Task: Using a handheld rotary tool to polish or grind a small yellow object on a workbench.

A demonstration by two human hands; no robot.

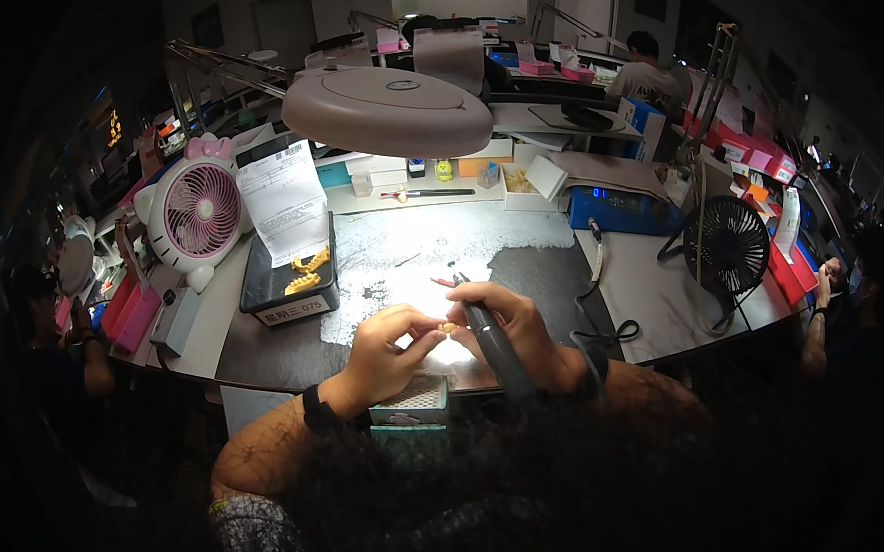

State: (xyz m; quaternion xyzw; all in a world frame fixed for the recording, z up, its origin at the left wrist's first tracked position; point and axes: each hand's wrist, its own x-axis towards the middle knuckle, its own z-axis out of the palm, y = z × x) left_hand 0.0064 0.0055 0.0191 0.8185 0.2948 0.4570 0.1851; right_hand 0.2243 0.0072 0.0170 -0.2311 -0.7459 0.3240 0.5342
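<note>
My left hand point(391, 348) is closed, thumb and fingertips pinching a small yellowish piece point(448, 327) that looks like a dental model part. My right hand point(524, 327) wraps round a dark rotary handpiece point(496, 344), its body slanting down toward my right wrist. The handpiece's narrow end points up and away, beyond the small piece. Fingertips of my right hand come close to the piece; whether they touch it I cannot tell. To the left, a black tray point(286, 314) holds yellow dental models point(308, 271) and a printed paper slip point(284, 199).
A large lamp head point(387, 108) hangs over the lit bench point(440, 227). At left stands a pink-and-white fan point(202, 214), at right a black fan point(726, 247). A blue control box point(620, 211) has a cable point(598, 271) running down. Other people sit around.
</note>
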